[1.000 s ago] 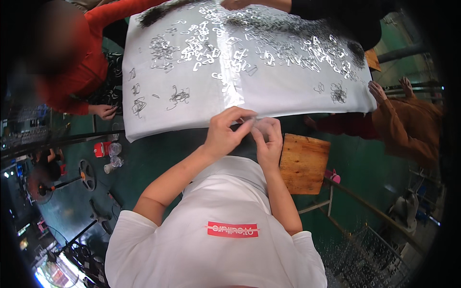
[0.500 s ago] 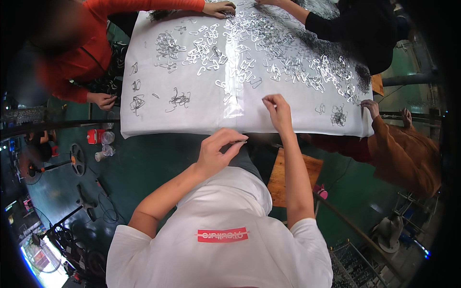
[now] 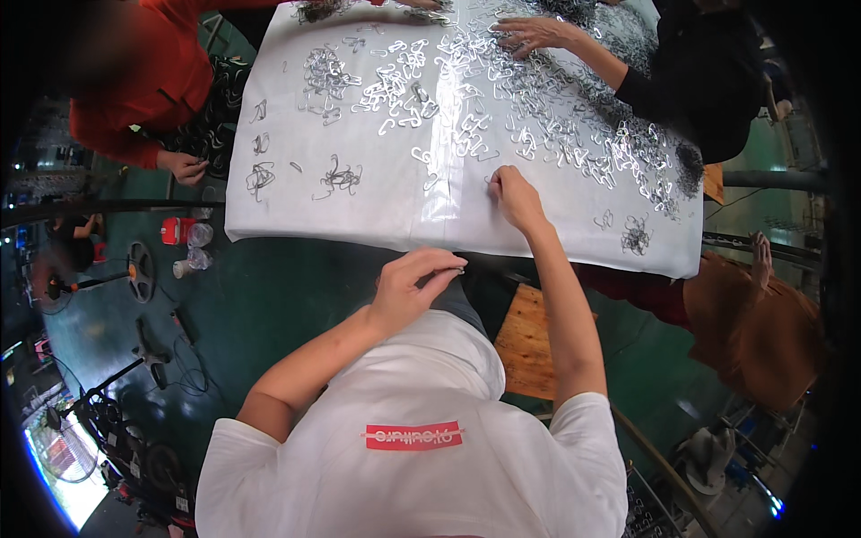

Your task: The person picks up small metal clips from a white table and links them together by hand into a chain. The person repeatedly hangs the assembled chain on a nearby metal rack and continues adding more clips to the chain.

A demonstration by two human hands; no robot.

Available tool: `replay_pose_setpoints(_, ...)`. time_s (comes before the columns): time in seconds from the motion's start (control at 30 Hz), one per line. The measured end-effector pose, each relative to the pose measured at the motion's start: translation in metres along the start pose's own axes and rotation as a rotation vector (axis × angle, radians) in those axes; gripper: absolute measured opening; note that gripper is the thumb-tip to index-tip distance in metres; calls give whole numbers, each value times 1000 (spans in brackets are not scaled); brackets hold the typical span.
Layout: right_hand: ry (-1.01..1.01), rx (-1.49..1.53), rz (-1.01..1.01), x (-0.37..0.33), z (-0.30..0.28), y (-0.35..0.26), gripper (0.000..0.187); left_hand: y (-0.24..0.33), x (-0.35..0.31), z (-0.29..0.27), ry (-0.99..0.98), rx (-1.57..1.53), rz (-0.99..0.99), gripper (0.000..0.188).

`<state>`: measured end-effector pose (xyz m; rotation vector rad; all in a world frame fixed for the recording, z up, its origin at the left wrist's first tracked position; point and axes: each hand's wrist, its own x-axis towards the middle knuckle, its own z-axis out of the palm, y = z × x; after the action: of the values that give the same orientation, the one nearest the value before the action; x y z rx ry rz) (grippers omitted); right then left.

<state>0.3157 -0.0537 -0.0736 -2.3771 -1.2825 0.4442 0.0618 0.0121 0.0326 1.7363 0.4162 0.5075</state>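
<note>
My left hand (image 3: 413,285) is in front of the table's near edge, its thumb and fingers pinched on a small metal piece (image 3: 462,269). Most of that piece is hidden by the fingers. Over the white-covered table (image 3: 359,220) my right hand (image 3: 517,199) is closed, fingertips down at the surface. A thin metal wire hook (image 3: 489,180) shows at its fingertips. Beyond it many bent wire hooks (image 3: 466,134) lie loosely spread. Small groups of hooks (image 3: 341,177) sit apart at the left, with another tangled group (image 3: 636,235) at the right.
A person in red (image 3: 166,108) is at the left side, and a dark-sleeved person's hand (image 3: 538,34) reaches over the hooks from the far right. Someone in brown (image 3: 762,314) is at the right. A wooden board (image 3: 534,345) lies below the table's edge.
My right hand has closed and turned knuckles-up, with a wire hook now at its fingertips. My left hand stays nearly still. The dark-sleeved person's hand has come further over the hooks.
</note>
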Motion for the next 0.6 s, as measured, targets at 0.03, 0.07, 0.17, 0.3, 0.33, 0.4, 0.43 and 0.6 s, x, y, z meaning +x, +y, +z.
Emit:
replay_pose_setpoints(0.03,-11,171,116,-12,-4,-9,7,-1,-1,1,7,-4,-18,20)
replay_pose_setpoints(0.07,23,378,141,-25,-8,-20,6,-4,1,3,22,-34,19,19)
replay_pose_setpoints(0.17,91,887,288,-71,-28,-64,7,-8,1,3,5,9,-6,18)
replay_pose_setpoints(0.3,166,1280,344,-134,-54,-120,10,-9,-1,4,-2,12,62,17)
replay_pose_setpoints(0.33,169,1383,312,-144,-56,-130,11,-9,-1,4,-22,-13,35,16)
replay_pose_setpoints(0.4,242,1394,328,-155,-55,-144,12,-8,-2,5,-34,-31,46,17)
replay_pose_setpoints(0.43,278,1411,313,-159,-53,-148,12,-8,-3,5,-36,-35,54,17)
replay_pose_setpoints(0.6,356,1430,358,-164,-42,-147,6,-9,-5,7,-47,-23,140,16)
